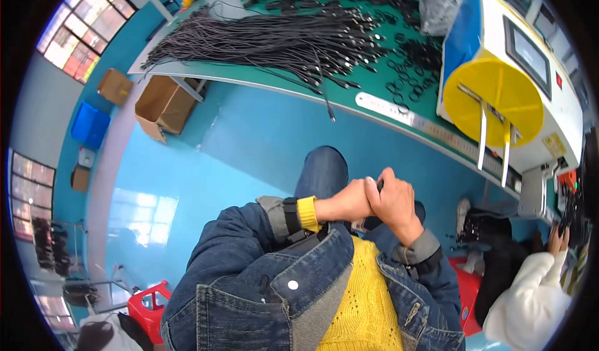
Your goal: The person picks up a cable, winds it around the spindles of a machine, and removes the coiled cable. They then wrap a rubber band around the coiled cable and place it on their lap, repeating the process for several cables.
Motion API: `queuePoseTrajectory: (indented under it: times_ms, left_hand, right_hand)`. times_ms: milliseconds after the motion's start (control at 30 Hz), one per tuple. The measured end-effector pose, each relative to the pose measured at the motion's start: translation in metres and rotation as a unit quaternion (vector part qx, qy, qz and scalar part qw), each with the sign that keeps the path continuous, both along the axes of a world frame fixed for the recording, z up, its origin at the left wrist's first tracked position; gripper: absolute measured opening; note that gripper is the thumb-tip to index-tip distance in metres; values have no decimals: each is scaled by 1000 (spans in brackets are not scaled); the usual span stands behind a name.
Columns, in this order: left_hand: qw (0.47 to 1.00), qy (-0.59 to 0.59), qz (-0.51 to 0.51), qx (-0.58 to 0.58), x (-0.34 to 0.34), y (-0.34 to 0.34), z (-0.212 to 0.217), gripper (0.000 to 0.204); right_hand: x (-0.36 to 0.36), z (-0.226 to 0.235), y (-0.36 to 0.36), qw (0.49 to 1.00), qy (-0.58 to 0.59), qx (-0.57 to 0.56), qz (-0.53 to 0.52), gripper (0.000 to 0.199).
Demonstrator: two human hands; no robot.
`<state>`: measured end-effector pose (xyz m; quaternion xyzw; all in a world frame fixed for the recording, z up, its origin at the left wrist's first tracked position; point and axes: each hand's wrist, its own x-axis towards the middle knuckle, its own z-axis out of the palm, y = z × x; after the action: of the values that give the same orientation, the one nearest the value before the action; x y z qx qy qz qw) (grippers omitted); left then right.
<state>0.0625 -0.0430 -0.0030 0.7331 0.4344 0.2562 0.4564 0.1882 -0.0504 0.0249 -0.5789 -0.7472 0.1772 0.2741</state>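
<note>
The left hand [350, 201] and the right hand [394, 202] are pressed together above the person's knee, well below the green tabletop [374, 86]. The right fingers [388, 182] are curled and pinch a small dark piece [379, 185]; what it is, I cannot tell. The left fingers are closed against the right hand. On the tabletop, left of the yellow machine disc [493, 95], lies a bundle of black cords [268, 42], with a steel ruler [424, 123] near the tabletop edge.

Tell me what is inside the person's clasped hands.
Only a small dark tip shows above the right hand, pressed against the left hand. The fingers cover the rest, so what it is stays hidden.
</note>
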Motion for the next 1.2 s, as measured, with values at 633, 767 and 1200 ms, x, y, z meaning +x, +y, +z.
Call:
queuePoseTrajectory:
  times_ms: [633, 767, 1200]
  left_hand:
    - [852, 134, 395, 316, -190, 335, 165, 49]
    - [825, 400, 280, 285, -258, 336, 93, 38]
    - [790, 462, 151, 373, -276, 282, 106, 17]
  right_hand:
    - [40, -72, -15, 883, 192, -422, 76, 25]
    - [36, -58, 2, 890, 182, -413, 67, 24]
    - [32, -78, -6, 911, 143, -376, 94, 24]
